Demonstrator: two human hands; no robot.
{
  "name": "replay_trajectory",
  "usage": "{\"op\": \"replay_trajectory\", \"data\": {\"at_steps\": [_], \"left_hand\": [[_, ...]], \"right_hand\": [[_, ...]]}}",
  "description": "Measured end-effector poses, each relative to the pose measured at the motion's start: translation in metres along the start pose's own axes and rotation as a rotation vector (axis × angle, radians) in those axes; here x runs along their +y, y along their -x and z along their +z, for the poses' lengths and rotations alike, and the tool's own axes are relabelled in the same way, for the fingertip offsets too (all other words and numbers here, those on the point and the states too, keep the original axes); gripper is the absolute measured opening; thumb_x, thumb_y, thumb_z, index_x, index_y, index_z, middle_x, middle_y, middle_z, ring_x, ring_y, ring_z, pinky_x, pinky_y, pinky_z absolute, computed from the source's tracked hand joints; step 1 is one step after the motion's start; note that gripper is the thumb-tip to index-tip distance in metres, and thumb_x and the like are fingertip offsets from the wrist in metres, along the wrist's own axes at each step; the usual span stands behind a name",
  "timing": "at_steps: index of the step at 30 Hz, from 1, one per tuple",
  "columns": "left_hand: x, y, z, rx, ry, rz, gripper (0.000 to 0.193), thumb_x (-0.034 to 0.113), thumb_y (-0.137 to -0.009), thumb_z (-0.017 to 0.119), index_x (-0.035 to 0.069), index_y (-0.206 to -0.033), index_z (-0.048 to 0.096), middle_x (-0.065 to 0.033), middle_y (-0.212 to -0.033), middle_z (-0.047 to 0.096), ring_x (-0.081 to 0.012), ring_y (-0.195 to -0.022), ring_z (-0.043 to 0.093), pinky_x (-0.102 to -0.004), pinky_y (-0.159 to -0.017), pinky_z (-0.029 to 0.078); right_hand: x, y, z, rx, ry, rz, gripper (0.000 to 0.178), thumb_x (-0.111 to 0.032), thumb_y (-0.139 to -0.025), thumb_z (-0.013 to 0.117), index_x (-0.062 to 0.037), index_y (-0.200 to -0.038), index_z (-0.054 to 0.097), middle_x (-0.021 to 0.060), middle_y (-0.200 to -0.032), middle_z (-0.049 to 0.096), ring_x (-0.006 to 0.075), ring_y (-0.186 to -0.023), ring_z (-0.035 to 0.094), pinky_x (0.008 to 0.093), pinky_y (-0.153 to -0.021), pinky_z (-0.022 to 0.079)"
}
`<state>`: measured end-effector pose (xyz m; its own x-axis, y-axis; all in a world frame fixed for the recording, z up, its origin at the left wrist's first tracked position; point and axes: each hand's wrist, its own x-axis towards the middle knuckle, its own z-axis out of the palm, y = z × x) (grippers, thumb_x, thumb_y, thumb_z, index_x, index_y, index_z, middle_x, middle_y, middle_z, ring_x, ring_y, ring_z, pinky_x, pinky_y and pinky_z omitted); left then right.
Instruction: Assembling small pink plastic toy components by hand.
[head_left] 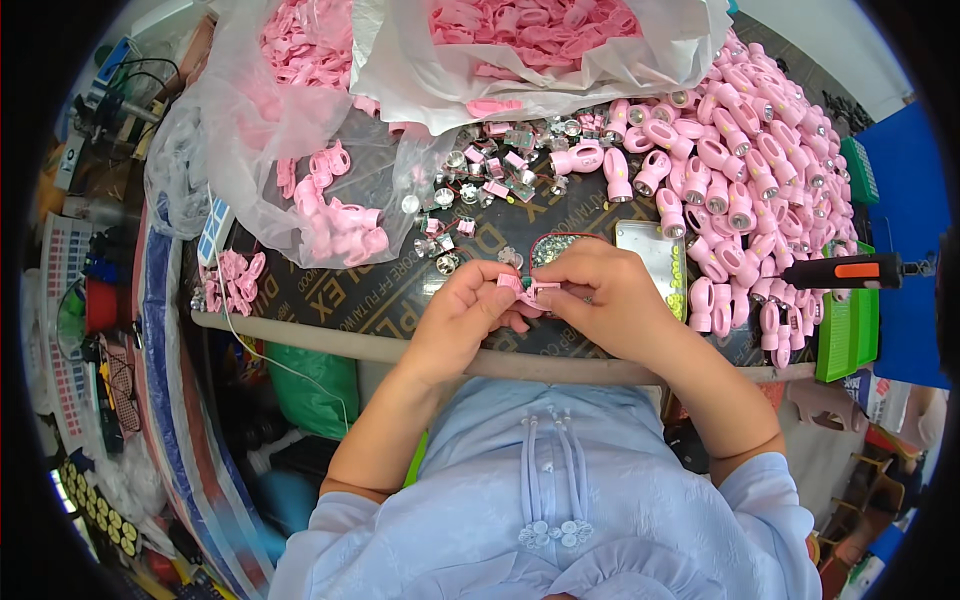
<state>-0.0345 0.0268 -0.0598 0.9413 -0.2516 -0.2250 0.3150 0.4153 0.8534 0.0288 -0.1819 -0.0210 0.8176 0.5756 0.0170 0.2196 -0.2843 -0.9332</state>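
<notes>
Over the table's near edge, my left hand (462, 318) and my right hand (606, 298) are both closed on a small pink plastic housing (512, 284). Thumbs and fingertips pinch it from either side, hiding much of it. A dark green bit shows between the fingers, too small to name. Just beyond my fingertips sits a red-rimmed dish (556, 243) of small metal parts, partly covered by my right hand. Small lamp assemblies (470, 185) with silver reflectors and pink pieces lie scattered farther back.
Finished-looking pink flashlights (735, 165) form a big pile at the right. A black-and-orange electric screwdriver (845, 270) juts in beside a green tray (850, 330). Bags of pink shells (540, 35) stand at the back. A shallow metal tray (650, 250) lies right of the dish.
</notes>
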Motion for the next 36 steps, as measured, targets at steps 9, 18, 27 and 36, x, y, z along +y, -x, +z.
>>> {"op": "replay_trajectory", "data": {"at_steps": [9,18,27,36], "left_hand": [[-0.007,0.004,0.015,0.045,0.097,0.036,0.025,0.018,-0.103,0.054,0.001,-0.122,0.050,-0.0129,-0.111,0.068,-0.0201,-0.101,0.067,-0.0315,-0.085,0.054],[-0.004,0.004,0.012,0.053,0.110,0.027,0.025,0.017,-0.104,0.053,0.001,-0.123,0.050,-0.0133,-0.111,0.067,-0.0201,-0.101,0.067,-0.0326,-0.086,0.055],[-0.003,0.007,0.015,-0.012,0.230,-0.044,0.026,0.020,-0.104,0.053,0.001,-0.122,0.051,-0.0142,-0.113,0.066,-0.0229,-0.103,0.066,-0.0359,-0.086,0.056],[-0.003,0.009,0.018,-0.006,0.243,-0.030,0.028,0.022,-0.104,0.054,0.002,-0.123,0.051,-0.0148,-0.118,0.064,-0.0235,-0.106,0.065,-0.0363,-0.088,0.055]], "right_hand": [[0.003,0.013,0.002,0.162,0.022,-0.147,0.021,0.003,-0.082,0.074,-0.0017,-0.103,0.074,0.0094,-0.089,0.065,0.0155,-0.076,0.064,0.0260,-0.063,0.051],[0.001,0.018,0.003,0.098,0.185,-0.211,0.035,-0.006,-0.079,0.079,-0.0039,-0.112,0.070,0.0124,-0.099,0.065,0.0260,-0.085,0.065,0.0335,-0.073,0.054],[0.008,0.022,0.008,0.211,0.344,-0.455,0.045,-0.014,-0.072,0.081,-0.0009,-0.112,0.065,0.0144,-0.105,0.063,0.0317,-0.092,0.064,0.0399,-0.077,0.054],[0.014,0.023,0.019,0.294,0.357,-0.511,0.041,-0.004,-0.071,0.077,0.0026,-0.109,0.065,0.0160,-0.100,0.063,0.0324,-0.086,0.064,0.0402,-0.074,0.054]]}}
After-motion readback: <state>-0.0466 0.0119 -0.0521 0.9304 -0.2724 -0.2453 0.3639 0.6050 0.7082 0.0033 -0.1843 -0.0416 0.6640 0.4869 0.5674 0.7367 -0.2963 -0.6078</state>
